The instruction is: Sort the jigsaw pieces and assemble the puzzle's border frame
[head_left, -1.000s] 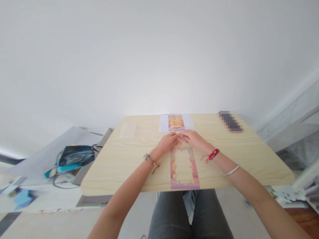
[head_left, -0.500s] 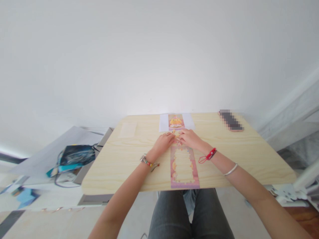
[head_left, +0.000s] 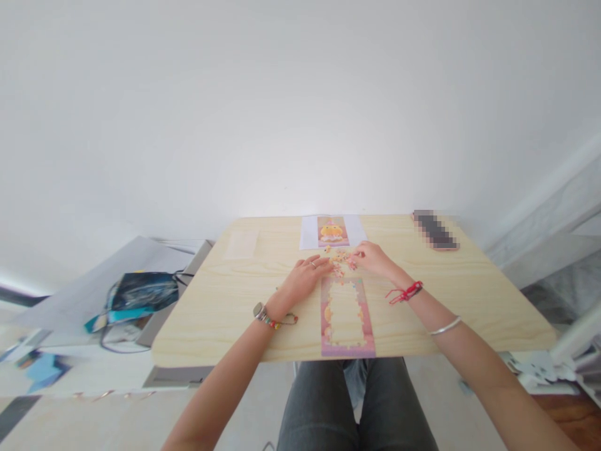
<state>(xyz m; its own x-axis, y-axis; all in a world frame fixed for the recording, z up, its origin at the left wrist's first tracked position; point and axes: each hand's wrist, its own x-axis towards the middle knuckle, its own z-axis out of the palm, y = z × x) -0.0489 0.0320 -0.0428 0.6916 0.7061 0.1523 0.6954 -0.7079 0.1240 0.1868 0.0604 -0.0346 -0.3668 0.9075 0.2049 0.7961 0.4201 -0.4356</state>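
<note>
Loose jigsaw puzzle pieces [head_left: 339, 258] lie in a small heap at the middle of the table, yellow and pink. My left hand [head_left: 307, 275] rests low over the tabletop, fingers stretched out, with its fingertips touching the left side of the heap. On the right side, my right hand [head_left: 370, 257] has thumb and fingers pinched at a puzzle piece, mostly hidden by the fingertips. Just in front of the heap lies a pink puzzle frame [head_left: 325, 338], its border in place and its middle showing bare wood. Behind the heap is a picture sheet [head_left: 332, 232] with a yellow figure.
A phone [head_left: 436, 230], blurred out, lies at the back right of the wooden table [head_left: 211, 313]. At the back left is a pale translucent sheet [head_left: 241, 244]. A dark bag [head_left: 146, 292] sits left of the table, and a white wall rises behind.
My hands have moved apart, the right one to the right and the left one slightly left and nearer to me. More of the loose pieces now shows between them.
</note>
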